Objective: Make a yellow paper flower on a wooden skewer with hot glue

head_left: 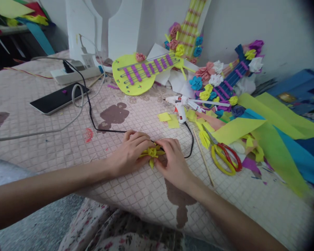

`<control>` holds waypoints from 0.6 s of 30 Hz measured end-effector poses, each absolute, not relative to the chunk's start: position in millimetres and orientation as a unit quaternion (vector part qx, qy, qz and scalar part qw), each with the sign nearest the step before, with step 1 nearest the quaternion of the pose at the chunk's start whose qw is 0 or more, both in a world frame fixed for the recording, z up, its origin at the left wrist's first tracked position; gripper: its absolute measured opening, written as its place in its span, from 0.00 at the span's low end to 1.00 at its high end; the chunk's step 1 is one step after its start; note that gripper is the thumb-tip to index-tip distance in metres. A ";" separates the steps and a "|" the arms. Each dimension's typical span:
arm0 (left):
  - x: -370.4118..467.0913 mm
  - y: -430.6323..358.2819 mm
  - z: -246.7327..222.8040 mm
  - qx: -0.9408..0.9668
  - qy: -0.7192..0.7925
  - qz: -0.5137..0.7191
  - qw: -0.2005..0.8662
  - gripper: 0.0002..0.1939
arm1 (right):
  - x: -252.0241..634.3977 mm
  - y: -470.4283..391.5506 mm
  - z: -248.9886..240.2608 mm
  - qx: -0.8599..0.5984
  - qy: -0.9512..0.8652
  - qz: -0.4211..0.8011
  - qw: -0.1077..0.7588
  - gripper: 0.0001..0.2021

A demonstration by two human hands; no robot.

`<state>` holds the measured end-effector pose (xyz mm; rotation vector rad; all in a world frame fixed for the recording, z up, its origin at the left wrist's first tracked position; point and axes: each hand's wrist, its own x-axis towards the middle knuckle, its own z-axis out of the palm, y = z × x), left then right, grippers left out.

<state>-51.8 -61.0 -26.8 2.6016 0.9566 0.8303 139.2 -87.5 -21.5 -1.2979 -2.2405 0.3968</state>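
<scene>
On the worktop (pixel 68 144): 1 yellow flower (pixel 152 152), 1 glue gun (pixel 181 105), 1 pair of scissors (pixel 226 157), 1 stick (pixel 204 157), plus 1 lime guitar cutout (pixel 142 78) toward the far edge. Flower's crinkled paper with pointed petals; gun's white plastic, stick's thin and straight, cover's quilted in diamonds. Flower's toward the near edge, between both hands: left hand (pixel 132 151) fingers clamped on its left side, right hand (pixel 172 160) thumb and forefinger on its right.

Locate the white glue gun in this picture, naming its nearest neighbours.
In the head view, the white glue gun lies right of centre, beyond the right hand, with yellow paper squares just left of its handle.
</scene>
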 end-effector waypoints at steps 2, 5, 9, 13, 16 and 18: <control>-52.1 -61.0 -26.9 0.892 0.329 0.285 0.126 0.11 | 139.2 -87.3 -22.1 -0.480 -0.825 0.146 0.259 0.22; -53.1 -61.2 -26.0 0.892 0.323 0.289 0.128 0.13 | 139.2 -87.4 -22.5 -0.480 -0.824 0.147 0.262 0.22; -55.6 -62.5 -23.3 0.891 0.321 0.293 0.130 0.13 | 139.6 -88.1 -20.4 -0.474 -0.828 0.149 0.258 0.23; -60.3 -63.3 -22.5 0.891 0.314 0.303 0.125 0.14 | 140.0 -88.7 -18.8 -0.473 -0.830 0.149 0.255 0.22; -65.6 -62.8 -22.1 0.887 0.308 0.321 0.123 0.15 | 140.1 -88.8 -19.3 -0.473 -0.830 0.150 0.256 0.22; -69.2 -62.4 -21.3 0.879 0.312 0.337 0.127 0.13 | 140.2 -88.6 -20.2 -0.474 -0.828 0.150 0.258 0.21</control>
